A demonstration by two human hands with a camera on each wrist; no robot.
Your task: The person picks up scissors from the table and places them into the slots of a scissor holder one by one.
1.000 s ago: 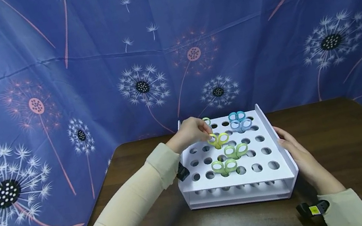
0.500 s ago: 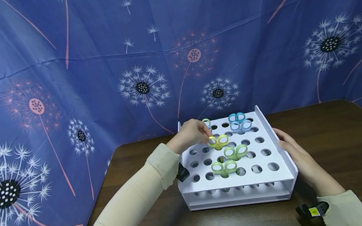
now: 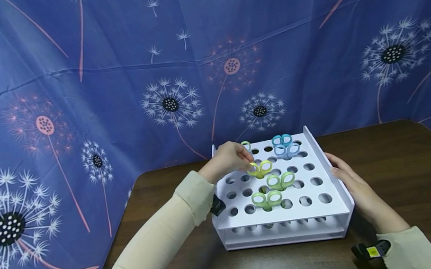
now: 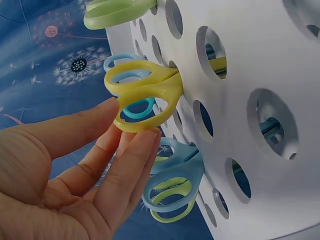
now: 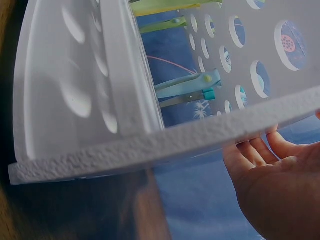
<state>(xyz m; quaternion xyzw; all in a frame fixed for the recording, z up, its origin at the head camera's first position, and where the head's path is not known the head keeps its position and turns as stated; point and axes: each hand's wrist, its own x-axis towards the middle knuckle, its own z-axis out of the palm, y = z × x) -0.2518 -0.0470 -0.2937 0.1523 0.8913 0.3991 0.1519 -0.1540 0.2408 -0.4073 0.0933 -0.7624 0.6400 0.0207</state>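
My left hand (image 3: pixel 226 157) pinches one handle loop of yellow scissors (image 4: pixel 170 85) between thumb and fingertips. These scissors stand handle-up in a hole of a white rack (image 3: pixel 225 221); the left wrist view shows their loops close over the board. Nearer the front are two green scissors (image 3: pixel 268 204), also in holes. At the back sit light blue scissors (image 3: pixel 287 154) and teal scissors (image 3: pixel 282 140). Behind the left hand, more handles are partly hidden. My right hand (image 3: pixel 354 184) rests against the rack's right side panel, its fingertips touching the outer face in the right wrist view.
The rack has two levels of round holes and raised side panels. Under its top board, light blue blades (image 5: pixel 192 85) hang down. It stands on a dark brown wooden table (image 3: pixel 401 159), with a blue dandelion-print cloth (image 3: pixel 307 65) hanging behind.
The yellow scissors sit very slightly lower in the head view than a second ago, mostly as the whole view shifts. The left hand keeps its pinch; the right hand stays at the panel.
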